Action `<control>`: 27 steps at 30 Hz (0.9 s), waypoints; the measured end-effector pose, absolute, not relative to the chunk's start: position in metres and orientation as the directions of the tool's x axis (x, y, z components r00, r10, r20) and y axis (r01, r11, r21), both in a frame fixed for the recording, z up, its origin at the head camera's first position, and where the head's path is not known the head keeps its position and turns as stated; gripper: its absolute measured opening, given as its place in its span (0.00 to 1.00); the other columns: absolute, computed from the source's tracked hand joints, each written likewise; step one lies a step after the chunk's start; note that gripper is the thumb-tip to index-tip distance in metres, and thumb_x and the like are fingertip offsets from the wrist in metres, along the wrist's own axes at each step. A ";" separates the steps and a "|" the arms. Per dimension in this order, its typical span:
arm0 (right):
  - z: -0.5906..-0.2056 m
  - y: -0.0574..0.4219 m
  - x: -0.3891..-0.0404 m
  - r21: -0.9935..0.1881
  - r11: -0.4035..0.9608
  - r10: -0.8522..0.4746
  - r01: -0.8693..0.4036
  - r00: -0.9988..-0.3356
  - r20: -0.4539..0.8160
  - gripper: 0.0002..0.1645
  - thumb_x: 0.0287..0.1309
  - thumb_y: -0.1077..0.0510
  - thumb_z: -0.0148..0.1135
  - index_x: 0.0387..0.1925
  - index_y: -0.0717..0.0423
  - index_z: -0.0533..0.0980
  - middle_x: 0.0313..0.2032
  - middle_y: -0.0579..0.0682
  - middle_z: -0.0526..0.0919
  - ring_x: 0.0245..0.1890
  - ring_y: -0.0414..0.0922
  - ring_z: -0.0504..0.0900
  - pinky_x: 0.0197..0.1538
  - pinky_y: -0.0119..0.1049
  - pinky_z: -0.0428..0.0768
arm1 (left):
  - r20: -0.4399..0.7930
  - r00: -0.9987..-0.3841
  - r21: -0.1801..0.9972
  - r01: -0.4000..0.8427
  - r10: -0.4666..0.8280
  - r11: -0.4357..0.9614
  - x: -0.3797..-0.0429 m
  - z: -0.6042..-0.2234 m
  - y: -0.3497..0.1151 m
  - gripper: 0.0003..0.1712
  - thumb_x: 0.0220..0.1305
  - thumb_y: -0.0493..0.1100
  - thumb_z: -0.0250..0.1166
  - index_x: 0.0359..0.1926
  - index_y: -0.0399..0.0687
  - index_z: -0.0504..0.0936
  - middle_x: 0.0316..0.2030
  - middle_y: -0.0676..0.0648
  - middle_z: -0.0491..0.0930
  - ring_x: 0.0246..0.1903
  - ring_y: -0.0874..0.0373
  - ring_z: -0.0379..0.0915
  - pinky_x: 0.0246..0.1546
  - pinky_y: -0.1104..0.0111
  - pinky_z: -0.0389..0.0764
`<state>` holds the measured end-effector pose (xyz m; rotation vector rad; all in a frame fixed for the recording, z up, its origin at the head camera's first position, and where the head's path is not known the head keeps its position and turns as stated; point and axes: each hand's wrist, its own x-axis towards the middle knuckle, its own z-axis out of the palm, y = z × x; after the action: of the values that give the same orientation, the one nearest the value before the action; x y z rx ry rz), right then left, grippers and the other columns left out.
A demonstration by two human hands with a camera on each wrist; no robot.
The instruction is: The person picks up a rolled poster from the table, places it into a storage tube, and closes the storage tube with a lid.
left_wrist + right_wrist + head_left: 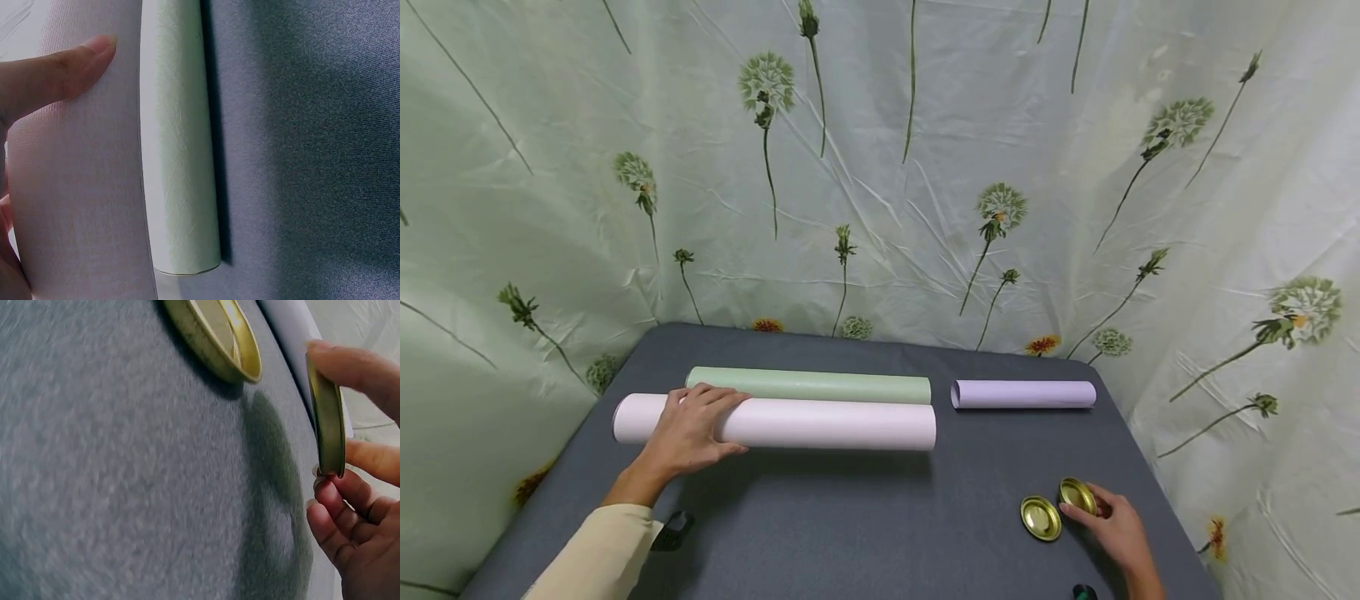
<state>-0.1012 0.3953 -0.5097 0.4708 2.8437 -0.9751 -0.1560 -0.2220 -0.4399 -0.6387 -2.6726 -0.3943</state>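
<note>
Partner: What do your feeds show at the pink roll [842,424]?

Operator: I see the left hand [694,429] gripping it towards its left end, thumb on the near side, fingers over the top. My guess is that its thickness calls for that wide spread. From the shadow, I'd judge it's raised off the table [820,533].

Partner: And around it?

Operator: The green roll [820,386] lies just behind it, almost parallel; the purple roll [1024,395] sits beyond its right end, apart from it.

Partner: The right hand?

Operator: The right hand [1117,529] is well apart from the left, right of the pink roll and nearer my head camera. It pinches a gold cap [1078,495] at the edge, probably because such a shallow thing offers little else. A second cap [1041,518] lies hollow side up just beside it.
</note>
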 end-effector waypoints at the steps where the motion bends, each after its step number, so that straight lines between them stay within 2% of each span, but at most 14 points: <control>1: -0.509 0.394 -0.102 -0.588 0.746 0.247 0.313 -0.950 -0.193 0.49 0.52 0.40 0.69 0.62 0.74 0.67 0.31 0.53 0.73 0.30 0.44 0.68 0.34 0.37 0.65 | 0.406 -0.832 0.181 0.479 0.378 0.859 -0.156 -0.440 -0.222 0.40 0.32 0.52 0.81 0.51 0.46 0.82 0.46 0.43 0.82 0.46 0.46 0.73 0.46 0.41 0.64; 4: -0.506 0.390 -0.103 -0.582 0.758 0.236 0.294 -0.956 -0.175 0.48 0.52 0.40 0.69 0.61 0.73 0.68 0.35 0.55 0.78 0.32 0.44 0.71 0.35 0.37 0.68 | 0.399 -0.834 0.175 0.478 0.382 0.861 -0.155 -0.439 -0.222 0.40 0.32 0.52 0.81 0.52 0.46 0.82 0.46 0.43 0.82 0.46 0.46 0.73 0.46 0.40 0.64; 8: -0.504 0.383 -0.106 -0.573 0.765 0.240 0.294 -0.956 -0.170 0.48 0.51 0.40 0.69 0.61 0.72 0.68 0.45 0.61 0.77 0.40 0.49 0.73 0.38 0.40 0.70 | 0.389 -0.837 0.171 0.476 0.385 0.862 -0.154 -0.437 -0.223 0.40 0.33 0.52 0.81 0.52 0.45 0.81 0.47 0.43 0.82 0.46 0.46 0.73 0.48 0.40 0.64; 15: -0.499 0.370 -0.113 -0.616 0.749 0.195 0.242 -0.970 -0.144 0.46 0.50 0.43 0.71 0.61 0.70 0.68 0.47 0.63 0.74 0.43 0.51 0.75 0.39 0.40 0.73 | 0.392 -0.836 0.189 0.482 0.385 0.856 -0.156 -0.437 -0.222 0.40 0.33 0.51 0.81 0.53 0.46 0.81 0.47 0.43 0.82 0.47 0.46 0.72 0.48 0.40 0.63; 19: -0.494 0.364 -0.115 -0.637 0.739 0.167 0.219 -0.976 -0.142 0.47 0.51 0.43 0.71 0.63 0.70 0.66 0.50 0.65 0.72 0.45 0.54 0.75 0.41 0.43 0.75 | 0.389 -0.838 0.197 0.482 0.383 0.854 -0.158 -0.438 -0.219 0.40 0.33 0.51 0.81 0.52 0.46 0.81 0.47 0.43 0.82 0.47 0.46 0.72 0.48 0.40 0.63; 23: -0.491 0.354 -0.119 -0.652 0.735 0.134 0.186 -0.983 -0.129 0.47 0.49 0.43 0.73 0.63 0.68 0.67 0.50 0.63 0.73 0.45 0.52 0.75 0.43 0.44 0.75 | 0.386 -0.842 0.189 0.472 0.377 0.861 -0.156 -0.439 -0.220 0.40 0.33 0.52 0.81 0.53 0.47 0.81 0.47 0.43 0.82 0.47 0.46 0.73 0.48 0.40 0.63; 27: -0.489 0.347 -0.122 -0.685 0.717 0.064 0.132 -0.990 -0.125 0.43 0.49 0.48 0.74 0.62 0.66 0.69 0.46 0.59 0.74 0.41 0.48 0.75 0.42 0.40 0.75 | 0.389 -0.839 0.182 0.474 0.380 0.861 -0.155 -0.439 -0.221 0.40 0.33 0.52 0.81 0.53 0.47 0.81 0.47 0.44 0.82 0.46 0.47 0.73 0.47 0.40 0.64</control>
<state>-0.1224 0.3469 -0.4890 0.1619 2.8249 -1.1371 -0.1553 -0.2212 -0.4390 -0.6384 -2.6937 -0.3883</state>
